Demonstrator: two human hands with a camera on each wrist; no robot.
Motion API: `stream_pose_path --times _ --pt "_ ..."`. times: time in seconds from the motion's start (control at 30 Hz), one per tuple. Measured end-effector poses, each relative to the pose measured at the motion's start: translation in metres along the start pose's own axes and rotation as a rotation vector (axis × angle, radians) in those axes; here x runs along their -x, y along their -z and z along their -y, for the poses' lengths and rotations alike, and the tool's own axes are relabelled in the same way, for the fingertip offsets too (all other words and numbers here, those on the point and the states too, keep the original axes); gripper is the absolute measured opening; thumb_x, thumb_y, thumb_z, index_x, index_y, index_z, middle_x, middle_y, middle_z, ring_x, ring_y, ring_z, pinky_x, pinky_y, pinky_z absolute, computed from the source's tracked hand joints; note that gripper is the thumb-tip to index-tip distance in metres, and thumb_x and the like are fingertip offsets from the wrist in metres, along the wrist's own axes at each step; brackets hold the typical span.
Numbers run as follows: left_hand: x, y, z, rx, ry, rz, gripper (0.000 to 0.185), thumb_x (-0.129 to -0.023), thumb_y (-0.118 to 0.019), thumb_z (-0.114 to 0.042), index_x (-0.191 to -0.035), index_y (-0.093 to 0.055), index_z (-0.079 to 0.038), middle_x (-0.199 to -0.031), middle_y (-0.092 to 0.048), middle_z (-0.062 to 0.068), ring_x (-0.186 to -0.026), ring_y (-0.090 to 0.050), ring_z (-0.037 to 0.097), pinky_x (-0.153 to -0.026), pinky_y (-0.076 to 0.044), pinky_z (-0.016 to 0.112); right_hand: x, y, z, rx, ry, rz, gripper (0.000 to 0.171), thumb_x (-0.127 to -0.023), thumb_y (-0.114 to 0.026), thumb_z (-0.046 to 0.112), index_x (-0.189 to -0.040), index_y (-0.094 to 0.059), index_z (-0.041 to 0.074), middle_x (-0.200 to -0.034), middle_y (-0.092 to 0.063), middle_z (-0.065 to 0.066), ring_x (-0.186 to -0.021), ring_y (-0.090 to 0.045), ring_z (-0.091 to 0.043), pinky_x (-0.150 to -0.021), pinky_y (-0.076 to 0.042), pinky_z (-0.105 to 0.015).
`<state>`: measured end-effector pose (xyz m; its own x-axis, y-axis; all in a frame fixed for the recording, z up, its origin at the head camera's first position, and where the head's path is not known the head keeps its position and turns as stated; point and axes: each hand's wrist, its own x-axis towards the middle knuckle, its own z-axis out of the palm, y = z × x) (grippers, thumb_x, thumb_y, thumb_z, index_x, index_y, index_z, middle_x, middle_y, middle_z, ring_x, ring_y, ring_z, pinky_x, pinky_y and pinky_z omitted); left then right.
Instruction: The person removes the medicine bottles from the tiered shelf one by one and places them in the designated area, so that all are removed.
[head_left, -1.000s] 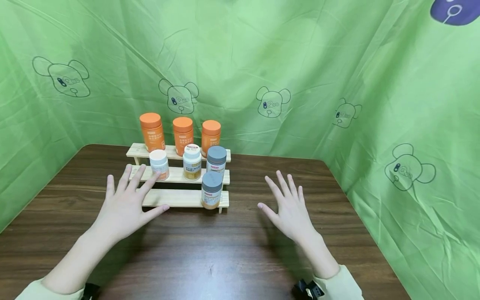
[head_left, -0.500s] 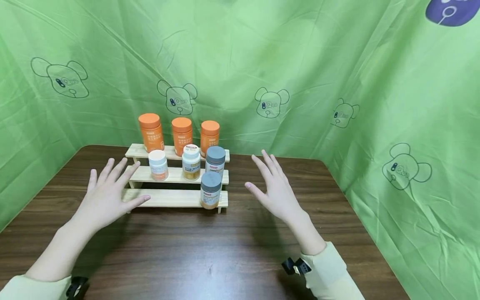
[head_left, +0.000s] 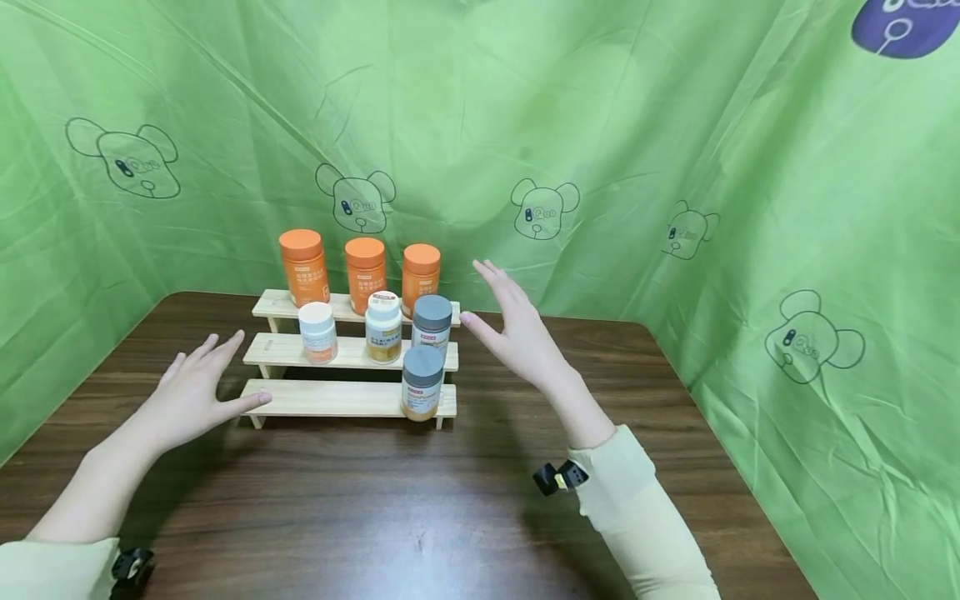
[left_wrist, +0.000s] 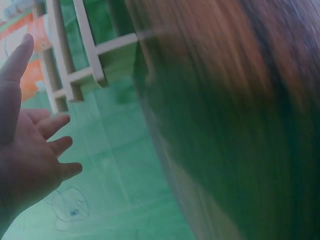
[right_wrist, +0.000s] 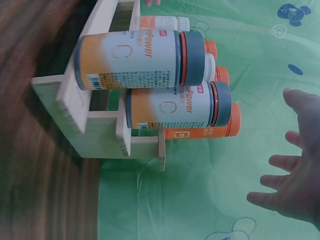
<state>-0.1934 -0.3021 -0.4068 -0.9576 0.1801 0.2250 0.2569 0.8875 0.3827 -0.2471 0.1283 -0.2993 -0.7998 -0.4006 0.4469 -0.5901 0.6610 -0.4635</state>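
Left hand [head_left: 191,400] spread wide and empty, just off the rack's [head_left: 322,400] left end! Right hand [head_left: 521,335], fingers stretched, holding nothing either, near the rack's right end. Closest there: upper gray-capped bottle [head_left: 432,317], upright on the rack's middle step; lower gray-capped bottle [head_left: 422,387] on its bottom step. Stiff plastic, I'd say, probably light, maybe slippery; grip round the body, below the cap. Farther along, white bottles [head_left: 318,335] on the rack's middle step, orange jars [head_left: 306,275] up top.

Behind the left hand [head_left: 187,395] sit a pale-green sleeve [head_left: 60,571] and a black wrist device [head_left: 131,566]; behind the right hand [head_left: 521,337], a matching sleeve [head_left: 633,508] and a second black device [head_left: 573,475] (blocky, visibly two-part).
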Motion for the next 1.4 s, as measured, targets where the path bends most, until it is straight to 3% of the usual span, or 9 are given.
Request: stream_pose_path --times 0.3,0.43,0.6,0.73,0.87,1.0,1.17,1.4 --pt "0.002 -0.004 0.026 0.133 0.074 0.168 0.1 -0.083 -0.065 -0.052 -0.151 -0.01 -0.004 -0.143 -0.018 0.042 -0.132 -0.016 0.057 -0.094 -0.021 0.071 -0.041 -0.01 0.0 -0.148 0.006 0.017 0.069 -0.089 -0.056 0.053 -0.148 -0.026 0.034 -0.151 -0.029 0.014 -0.138 -0.028 -0.009 -0.108 -0.029 -0.042" --pt "0.003 -0.009 0.037 0.141 0.069 0.194 0.098 -0.083 -0.067 -0.05 -0.151 -0.013 -0.004 -0.14 -0.027 0.041 -0.124 -0.029 0.059 -0.091 -0.028 0.068 -0.055 -0.018 -0.002 -0.199 0.021 0.035 0.068 -0.088 -0.058 0.052 -0.147 -0.028 0.034 -0.149 -0.034 0.013 -0.135 -0.032 -0.006 -0.105 -0.034 -0.039" --pt "0.003 -0.013 0.047 0.184 0.045 0.211 0.092 -0.082 -0.07 -0.044 -0.149 -0.021 -0.004 -0.135 -0.039 0.037 -0.12 -0.036 0.057 -0.088 -0.034 0.065 -0.069 -0.026 -0.006 -0.299 -0.007 0.061 0.067 -0.088 -0.062 0.046 -0.146 -0.031 0.032 -0.147 -0.039 0.008 -0.133 -0.038 -0.012 -0.103 -0.037 -0.037" --pt "0.002 -0.016 0.05 0.209 -0.007 0.221 0.087 -0.08 -0.073 -0.039 -0.145 -0.03 0.0 -0.127 -0.052 0.029 -0.119 -0.046 0.044 -0.089 -0.04 0.048 -0.078 -0.033 -0.009 -0.431 -0.036 0.078 0.068 -0.088 -0.066 0.034 -0.146 -0.033 0.026 -0.146 -0.042 0.0 -0.133 -0.039 -0.021 -0.103 -0.038 -0.039" --pt "0.0 -0.017 0.051 0.296 -0.069 0.24 0.083 -0.078 -0.077 -0.03 -0.142 -0.035 0.002 -0.123 -0.057 0.024 -0.112 -0.055 0.017 -0.081 -0.047 0.026 -0.084 -0.041 -0.013 -0.518 -0.044 0.093 0.07 -0.087 -0.069 0.025 -0.147 -0.033 0.02 -0.147 -0.04 -0.008 -0.134 -0.038 -0.024 -0.103 -0.037 -0.045" --pt "-0.002 -0.019 0.052 0.382 -0.11 0.256 0.077 -0.077 -0.079 -0.022 -0.139 -0.039 0.003 -0.117 -0.062 0.022 -0.099 -0.056 -0.004 -0.077 -0.049 0.022 -0.088 -0.048 -0.017 -0.526 -0.076 0.083 0.07 -0.085 -0.071 0.026 -0.145 -0.036 0.023 -0.146 -0.041 -0.004 -0.131 -0.042 -0.018 -0.102 -0.039 -0.04" --pt "-0.005 -0.019 0.056 0.403 -0.094 0.264 0.068 -0.077 -0.078 -0.02 -0.134 -0.047 0.0 -0.109 -0.067 0.015 -0.094 -0.058 -0.004 -0.077 -0.044 0.017 -0.093 -0.052 -0.019 -0.534 -0.101 0.069 0.07 -0.083 -0.073 0.028 -0.144 -0.038 0.022 -0.144 -0.044 -0.002 -0.125 -0.049 -0.016 -0.097 -0.043 -0.032" --pt "-0.007 -0.019 0.063 0.476 -0.068 0.291 0.06 -0.082 -0.074 -0.018 -0.132 -0.048 0.003 -0.109 -0.067 0.014 -0.094 -0.059 -0.004 -0.077 -0.046 0.018 -0.099 -0.053 -0.02 -0.579 -0.117 0.076 0.072 -0.082 -0.074 0.021 -0.144 -0.038 0.018 -0.142 -0.046 -0.007 -0.125 -0.048 -0.025 -0.102 -0.039 -0.041"
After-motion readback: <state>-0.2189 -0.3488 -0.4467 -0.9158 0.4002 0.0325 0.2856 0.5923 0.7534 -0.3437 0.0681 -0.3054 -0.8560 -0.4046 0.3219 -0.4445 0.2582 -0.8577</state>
